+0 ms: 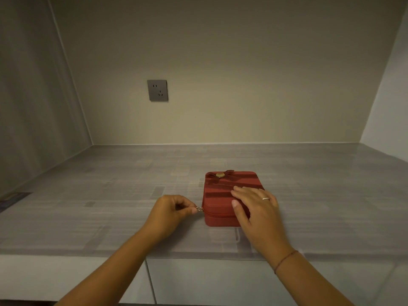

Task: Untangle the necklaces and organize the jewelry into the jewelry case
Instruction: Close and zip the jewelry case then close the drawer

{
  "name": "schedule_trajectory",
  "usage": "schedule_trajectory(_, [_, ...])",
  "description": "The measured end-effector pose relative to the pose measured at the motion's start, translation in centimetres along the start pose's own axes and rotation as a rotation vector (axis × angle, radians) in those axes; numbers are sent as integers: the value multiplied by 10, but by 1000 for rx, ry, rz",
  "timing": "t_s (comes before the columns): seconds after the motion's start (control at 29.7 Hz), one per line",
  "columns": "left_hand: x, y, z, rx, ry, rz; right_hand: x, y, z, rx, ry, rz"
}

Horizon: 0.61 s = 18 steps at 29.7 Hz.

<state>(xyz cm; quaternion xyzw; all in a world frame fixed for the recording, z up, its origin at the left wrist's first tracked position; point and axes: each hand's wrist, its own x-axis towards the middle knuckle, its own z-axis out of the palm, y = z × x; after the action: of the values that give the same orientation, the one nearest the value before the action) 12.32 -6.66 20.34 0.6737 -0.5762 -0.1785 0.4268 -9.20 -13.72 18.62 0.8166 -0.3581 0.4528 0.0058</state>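
Note:
A red jewelry case (223, 188) lies closed on the grey countertop, a bow with a gold button (219, 175) at its far left corner. My left hand (170, 212) pinches the small gold zipper pull (200, 209) at the case's near left corner. My right hand (254, 206) rests flat on the lid's near right part, the thumb down the front side, a ring on one finger. No necklaces or other jewelry are in sight.
The grey countertop (110, 195) runs to a beige back wall with a grey power socket (157, 90). Walls close in at the left and right. The counter's front edge (88, 253) lies under my forearms, with white cabinet fronts below.

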Motion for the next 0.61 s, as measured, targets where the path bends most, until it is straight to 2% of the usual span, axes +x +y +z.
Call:
schedule_trajectory(0.2, [46, -8, -7, -67, -104, -19, -2, 2, 2, 20, 9, 0])
schedule_trajectory(0.44, [109, -22, 10, -136, -50, -63, 1, 5, 5, 14, 60, -19])
schedule_trajectory(0.61, [133, -25, 26, -158, -90, -47, 1, 8, 11, 30, 127, -85])
